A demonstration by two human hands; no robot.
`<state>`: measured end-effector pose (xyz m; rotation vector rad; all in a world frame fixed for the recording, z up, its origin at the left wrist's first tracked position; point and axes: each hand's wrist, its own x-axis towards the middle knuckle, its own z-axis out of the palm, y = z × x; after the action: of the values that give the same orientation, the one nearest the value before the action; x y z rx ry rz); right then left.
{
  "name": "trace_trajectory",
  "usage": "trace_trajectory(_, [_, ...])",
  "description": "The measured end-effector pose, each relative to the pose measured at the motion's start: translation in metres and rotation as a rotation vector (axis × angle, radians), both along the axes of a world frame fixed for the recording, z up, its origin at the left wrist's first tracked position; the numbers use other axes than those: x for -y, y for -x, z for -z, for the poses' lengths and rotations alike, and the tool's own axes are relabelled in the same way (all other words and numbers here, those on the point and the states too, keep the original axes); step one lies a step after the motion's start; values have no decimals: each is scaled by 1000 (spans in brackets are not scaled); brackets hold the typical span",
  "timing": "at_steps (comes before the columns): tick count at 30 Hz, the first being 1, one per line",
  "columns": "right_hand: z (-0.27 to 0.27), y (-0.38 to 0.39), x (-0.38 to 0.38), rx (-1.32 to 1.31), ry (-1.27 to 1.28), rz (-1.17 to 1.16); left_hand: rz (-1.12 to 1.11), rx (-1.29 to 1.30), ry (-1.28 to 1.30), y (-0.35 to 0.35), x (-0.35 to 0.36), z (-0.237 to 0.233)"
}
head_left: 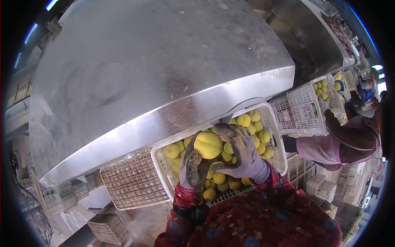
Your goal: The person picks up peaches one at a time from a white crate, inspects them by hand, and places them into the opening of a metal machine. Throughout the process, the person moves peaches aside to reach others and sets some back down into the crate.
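A large yellow peach (208,145) with creases in its skin is held above the crate, closest to the camera among the fruit. My left hand (191,165), in a dirty grey work glove, is closed around its left and lower side. Just right of it, my right hand (242,150), gloved too, has thumb and fingers spread apart with nothing gripped between them. Beneath both hands lies a white plastic crate (280,154) filled with yellow-green peaches (244,120), partly hidden by the gloves.
A big metal table (156,61) rises beyond the crate, its raised edge close to the hands. An upturned, grimy crate (133,179) sits at the left. More white crates (302,108) with fruit stand right, where a co-worker (345,142) reaches in. Another crate (108,227) lies on the floor.
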<state>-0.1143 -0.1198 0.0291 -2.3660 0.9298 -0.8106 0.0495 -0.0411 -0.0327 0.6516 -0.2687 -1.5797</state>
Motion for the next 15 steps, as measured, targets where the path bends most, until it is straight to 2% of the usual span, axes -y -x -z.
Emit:
trace_trajectory(1, [21, 0, -8, -38, 43, 90, 48, 202, -3, 5, 0, 0])
trace_trajectory(3, [36, 8, -7, -19, 52, 196, 94, 302, -11, 9, 4, 3])
trace_trajectory(5, [39, 5, 3, 55, 68, 313, 101, 97, -50, 3, 1, 13])
trace_trajectory(6, [47, -1, 17, -9, 123, 353, 97, -4, -67, -1, 0, 19])
trace_trajectory(7, [59, -6, 33, -74, 176, 394, 156, 158, -126, -7, -6, 33])
trace_trajectory(8, [68, -9, 45, -141, 225, 438, 235, 398, -107, -7, -13, 66])
trace_trajectory(9, [71, -7, 54, -123, 227, 415, 322, 633, -89, -3, -24, 109])
trace_trajectory(10, [74, -5, 61, -104, 230, 391, 412, 867, -66, 0, -32, 131])
trace_trajectory(13, [64, 13, 52, -37, 177, 386, 880, 1623, -65, 38, -29, 134])
trace_trajectory(15, [52, 31, 39, -129, 69, 277, 971, 1758, -44, 60, -39, 168])
